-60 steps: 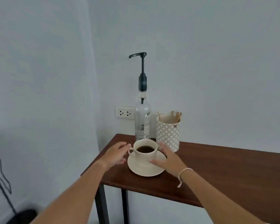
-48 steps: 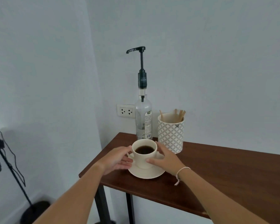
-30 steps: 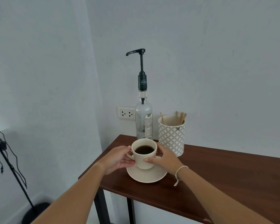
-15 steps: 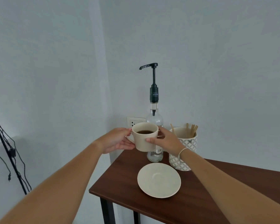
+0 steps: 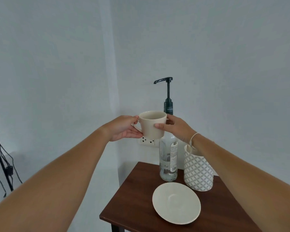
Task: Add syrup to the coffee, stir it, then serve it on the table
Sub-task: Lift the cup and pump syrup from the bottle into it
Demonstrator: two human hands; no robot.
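Both hands hold a cream coffee cup (image 5: 151, 125) up in the air, below the black spout of the syrup bottle's pump (image 5: 162, 80). My left hand (image 5: 124, 128) grips the handle side. My right hand (image 5: 174, 127) wraps the other side. The coffee inside is hidden from this angle. The clear syrup bottle (image 5: 168, 161) stands at the back of the wooden table (image 5: 134, 198). The cup's saucer (image 5: 176, 202) lies bare on the table in front of the bottle.
A white patterned holder (image 5: 197, 173) stands right of the bottle, its top hidden by my right wrist. A wall socket (image 5: 147, 141) sits behind the cup. A black stand with cables (image 5: 2, 163) is at the far left. The table's left edge is close to the saucer.
The cup went from resting on the saucer to being lifted by both hands, and it now sits higher, near the pump spout. The saucer stayed on the table.
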